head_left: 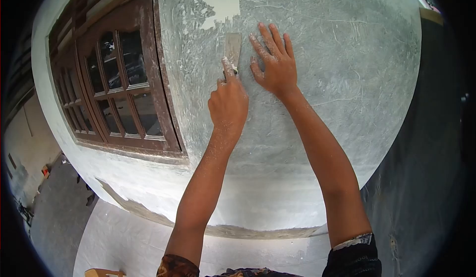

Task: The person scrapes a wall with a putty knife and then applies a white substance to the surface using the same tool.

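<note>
My left hand (228, 103) is closed around a scraper, its index finger stretched along the tool toward the blade. The flat metal blade of the scraper (233, 46) points up and lies against the grey wall (322, 49). White dust covers the fingers of both hands. To the right of the scraper, my right hand (276, 68) rests on the wall with fingers spread and holds nothing. Just above the blade is a pale patch (220, 1) with ragged edges. The scraper's handle is mostly hidden in my left hand.
A brown wooden window (119, 73) with glass panes is set into the wall at the left. Below, the wall is whiter and meets a light ledge (129, 237) along a rough edge. A piece of wood (103, 273) shows at the bottom left.
</note>
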Demonstrator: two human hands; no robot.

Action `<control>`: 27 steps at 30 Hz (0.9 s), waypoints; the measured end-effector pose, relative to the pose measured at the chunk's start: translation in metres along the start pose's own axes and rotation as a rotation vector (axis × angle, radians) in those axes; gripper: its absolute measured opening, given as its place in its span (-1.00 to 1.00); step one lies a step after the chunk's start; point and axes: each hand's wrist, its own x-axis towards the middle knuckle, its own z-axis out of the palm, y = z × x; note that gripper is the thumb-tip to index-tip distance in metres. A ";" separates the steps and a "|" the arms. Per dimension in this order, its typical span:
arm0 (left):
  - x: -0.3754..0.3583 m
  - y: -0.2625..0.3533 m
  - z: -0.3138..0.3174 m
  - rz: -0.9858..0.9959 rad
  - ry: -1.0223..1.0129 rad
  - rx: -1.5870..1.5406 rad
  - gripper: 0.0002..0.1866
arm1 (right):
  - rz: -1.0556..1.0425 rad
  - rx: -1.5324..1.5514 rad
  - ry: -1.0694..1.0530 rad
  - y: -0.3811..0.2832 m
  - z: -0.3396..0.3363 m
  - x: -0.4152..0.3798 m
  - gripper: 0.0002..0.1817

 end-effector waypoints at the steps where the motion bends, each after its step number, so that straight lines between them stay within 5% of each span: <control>1: 0.004 0.001 -0.002 0.049 0.040 -0.009 -0.30 | 0.010 -0.002 0.002 0.000 0.000 0.000 -0.42; 12: -0.006 0.004 -0.008 0.017 0.015 0.009 -0.35 | 0.003 -0.012 -0.014 -0.001 -0.001 0.001 -0.42; 21: 0.015 0.034 -0.033 -0.037 0.000 -0.262 -0.37 | 0.062 0.177 0.010 -0.005 -0.009 -0.005 -0.51; 24: 0.018 0.027 -0.036 -0.047 -0.069 -0.361 -0.39 | 0.255 0.435 0.060 -0.028 -0.030 -0.020 -0.55; 26: 0.019 0.023 -0.038 -0.065 -0.076 -0.456 -0.41 | 0.794 1.151 -0.209 -0.050 -0.060 -0.025 -0.50; 27: 0.019 0.023 -0.038 -0.073 -0.075 -0.459 -0.41 | 0.792 1.151 -0.218 -0.053 -0.064 -0.026 -0.50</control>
